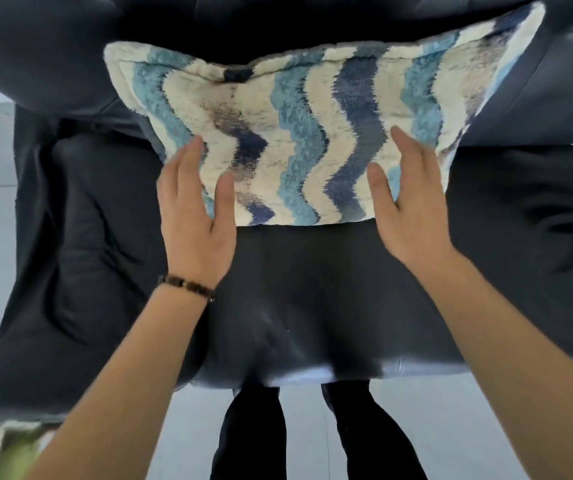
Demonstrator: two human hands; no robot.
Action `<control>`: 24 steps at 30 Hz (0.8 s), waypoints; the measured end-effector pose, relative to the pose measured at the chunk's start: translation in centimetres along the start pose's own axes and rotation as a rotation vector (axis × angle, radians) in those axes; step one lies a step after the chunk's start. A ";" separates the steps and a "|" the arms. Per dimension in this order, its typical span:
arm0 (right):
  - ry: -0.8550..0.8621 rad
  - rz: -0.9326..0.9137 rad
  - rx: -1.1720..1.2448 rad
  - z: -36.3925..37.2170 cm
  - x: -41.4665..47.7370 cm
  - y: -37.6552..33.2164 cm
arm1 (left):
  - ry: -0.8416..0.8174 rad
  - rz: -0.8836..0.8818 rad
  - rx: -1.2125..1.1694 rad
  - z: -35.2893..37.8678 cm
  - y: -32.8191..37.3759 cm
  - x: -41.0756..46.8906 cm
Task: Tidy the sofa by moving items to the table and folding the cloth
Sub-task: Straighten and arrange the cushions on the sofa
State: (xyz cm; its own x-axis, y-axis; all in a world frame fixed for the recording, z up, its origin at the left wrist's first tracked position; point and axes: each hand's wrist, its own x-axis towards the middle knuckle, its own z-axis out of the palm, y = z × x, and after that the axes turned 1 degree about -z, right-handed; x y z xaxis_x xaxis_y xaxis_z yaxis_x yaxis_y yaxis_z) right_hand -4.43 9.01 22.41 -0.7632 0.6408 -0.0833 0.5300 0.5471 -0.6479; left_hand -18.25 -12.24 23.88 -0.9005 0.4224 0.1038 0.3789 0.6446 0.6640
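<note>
While the left hand (pixel 195 216) and right hand (pixel 408 209) sit apart, fingers straight, pressing the wavy-striped cushion (pixel 313 133) at its 7 and 5 o'clock corners without curling round it, the cushion stands tilted back toward the sofa (pixel 295 306) backrest at 12 o'clock. Best handled, I judge, by even pressure both sides, bottom edge square on the seat, letting go together so it won't flop toward 6 o'clock.

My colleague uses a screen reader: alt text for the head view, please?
A left hand and right hand rest flat on the lower corners of a wavy-striped blue and cream cushion propped on a dark sofa. A beaded bracelet circles the left wrist.
</note>
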 end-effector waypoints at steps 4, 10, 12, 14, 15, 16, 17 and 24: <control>-0.076 0.164 0.174 -3.4 -10.0 -4.5 | -0.012 -0.224 -0.113 -6.3 3.5 -10.6; -0.212 0.179 0.370 -11.3 -19.9 -12.0 | 0.098 -0.501 -0.187 -19.5 11.2 -21.4; -0.233 0.135 0.426 -13.6 -21.3 -15.1 | 0.196 -0.522 -0.172 -24.0 13.1 -23.3; -0.271 0.055 0.473 -15.6 -22.0 -18.4 | 0.284 -0.561 -0.169 -28.1 14.7 -25.0; -0.292 0.002 0.494 -16.3 -22.2 -20.0 | 0.327 -0.574 -0.162 -30.0 15.3 -25.8; -0.315 -0.046 0.517 -16.8 -22.3 -21.6 | 0.373 -0.583 -0.157 -31.7 15.8 -26.6; -0.336 -0.087 0.540 -17.0 -22.5 -23.1 | 0.421 -0.592 -0.155 -33.2 16.1 -27.6; -0.508 -0.302 0.571 -13.4 -26.6 -31.8 | 0.742 -0.703 -0.208 -40.6 15.0 -35.3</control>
State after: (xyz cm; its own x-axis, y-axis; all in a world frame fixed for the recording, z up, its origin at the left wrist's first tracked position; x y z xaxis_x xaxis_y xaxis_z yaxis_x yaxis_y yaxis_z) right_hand 3.97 -18.26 55.39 -0.9898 0.1128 -0.0872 0.1095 0.2104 -0.9715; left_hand 10.54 -43.34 60.25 -0.8352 -0.5493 0.0263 -0.2629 0.4407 0.8583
